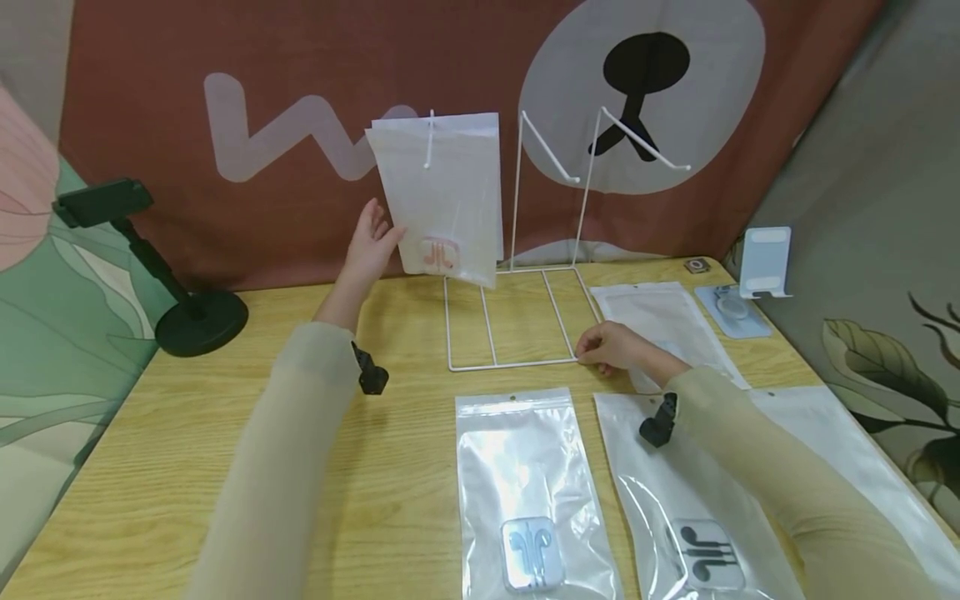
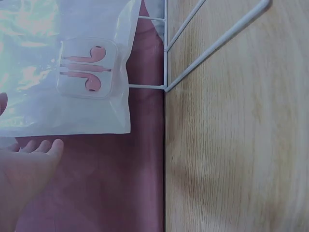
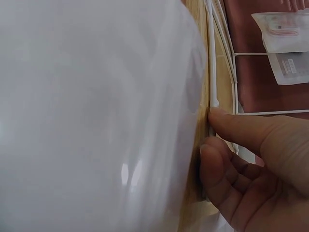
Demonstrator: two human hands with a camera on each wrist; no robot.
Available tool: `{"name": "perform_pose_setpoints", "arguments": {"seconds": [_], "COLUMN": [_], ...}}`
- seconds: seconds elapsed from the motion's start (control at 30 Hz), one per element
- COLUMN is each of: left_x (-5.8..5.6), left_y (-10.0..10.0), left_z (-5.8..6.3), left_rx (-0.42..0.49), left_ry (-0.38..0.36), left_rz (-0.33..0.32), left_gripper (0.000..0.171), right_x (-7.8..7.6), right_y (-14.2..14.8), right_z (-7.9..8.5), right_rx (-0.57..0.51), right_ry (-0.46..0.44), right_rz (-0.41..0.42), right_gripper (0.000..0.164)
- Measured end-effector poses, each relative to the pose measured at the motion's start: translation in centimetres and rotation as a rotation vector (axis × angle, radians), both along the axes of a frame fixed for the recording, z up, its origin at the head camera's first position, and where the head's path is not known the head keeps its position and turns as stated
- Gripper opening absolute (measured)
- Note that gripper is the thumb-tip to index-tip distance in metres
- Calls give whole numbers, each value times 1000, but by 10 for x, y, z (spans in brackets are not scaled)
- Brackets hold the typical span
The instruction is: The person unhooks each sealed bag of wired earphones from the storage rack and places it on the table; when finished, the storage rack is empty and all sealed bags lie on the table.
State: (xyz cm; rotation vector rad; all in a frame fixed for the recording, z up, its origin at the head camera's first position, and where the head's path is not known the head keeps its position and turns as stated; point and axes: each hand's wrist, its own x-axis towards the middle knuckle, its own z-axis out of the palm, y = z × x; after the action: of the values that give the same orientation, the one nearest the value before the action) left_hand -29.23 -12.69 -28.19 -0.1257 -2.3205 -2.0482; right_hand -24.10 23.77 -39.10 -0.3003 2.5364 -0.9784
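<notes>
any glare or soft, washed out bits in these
Head view: bright glare on the earphone bag at bottom centre; left wrist view: bluish-green shine on the hanging bag, yet its pink earphones read clearly; right wrist view: the near plastic bag looks pale and soft, with two small highlights low down.

A white wire rack (image 1: 517, 364) is standing upright; from its leftmost hook (image 1: 430, 148) a milky, translucent bag (image 1: 442, 196) is hanging slightly askew before another bag (image 3: 295, 75), pink earphones (image 2: 86, 67) showing through near its bottom.
</notes>
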Motion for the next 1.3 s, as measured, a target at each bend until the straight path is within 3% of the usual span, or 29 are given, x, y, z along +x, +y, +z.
{"name": "perform_pose_setpoints", "arguments": {"seconds": [0.13, 0.33, 0.63, 0.8, 1.1, 1.3], "left_x": [-1, -4, 1, 3, 11, 17], "left_y": [2, 3, 8, 10, 11, 11], "left_z": [-3, -16, -21, -24, -28, -25], "left_rx": [-40, -86, 112, 139, 76, 96], "left_ry": [-1, 33, 49, 50, 84, 137], "left_rz": [11, 41, -66, -103, -48, -16], "left_gripper": [66, 55, 40, 42, 40, 38], "right_x": [-1, -2, -2, -2, -1, -1], "right_y": [1, 2, 1, 2, 0, -1], "right_z": [-3, -4, -4, -5, -4, -1], "right_rx": [-3, -7, 2, 8, 3, 14], "right_ry": [-9, -4, -4, -5, -6, 7], "right_rz": [-10, -21, -18, -26, -19, -7], "right_gripper": [8, 7, 8, 8, 9, 9]}}
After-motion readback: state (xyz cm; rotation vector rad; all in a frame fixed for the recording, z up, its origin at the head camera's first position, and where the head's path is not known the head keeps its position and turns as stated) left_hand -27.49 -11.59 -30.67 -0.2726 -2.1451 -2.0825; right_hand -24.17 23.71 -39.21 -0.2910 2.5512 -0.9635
